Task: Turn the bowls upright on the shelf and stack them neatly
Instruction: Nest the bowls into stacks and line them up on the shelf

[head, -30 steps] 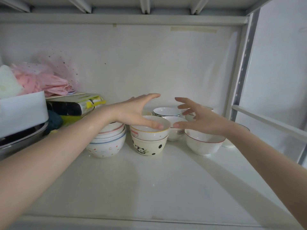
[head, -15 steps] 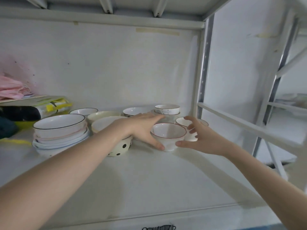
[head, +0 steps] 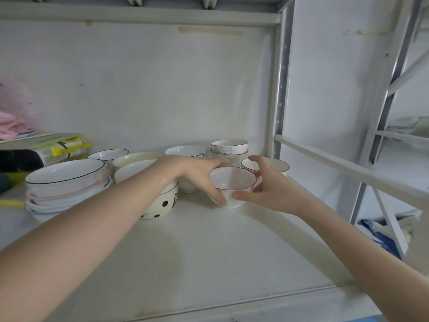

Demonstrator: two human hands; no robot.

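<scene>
A small white bowl with a red rim [head: 232, 182] stands upright on the white shelf [head: 209, 252]. My left hand [head: 199, 175] grips its left side, thumb low on the wall. My right hand [head: 267, 187] grips its right side, thumb on the front and fingers behind. Just behind it stands another red-rimmed bowl [head: 276, 164]. A two-bowl stack [head: 229, 151] stands at the back. A polka-dot bowl stack [head: 160, 205] sits under my left forearm. A tall stack of wide bowls [head: 65, 182] is at the left.
More upright bowls [head: 185, 151] line the back wall. A yellow and black package [head: 46, 152] and pink fabric [head: 11, 126] lie at the far left. A metal upright [head: 278, 89] and a crossbar [head: 348, 168] bound the shelf on the right.
The view swung right. Both hands left the polka-dot stack, moved to the red-rimmed bowl and closed round its two sides.
</scene>
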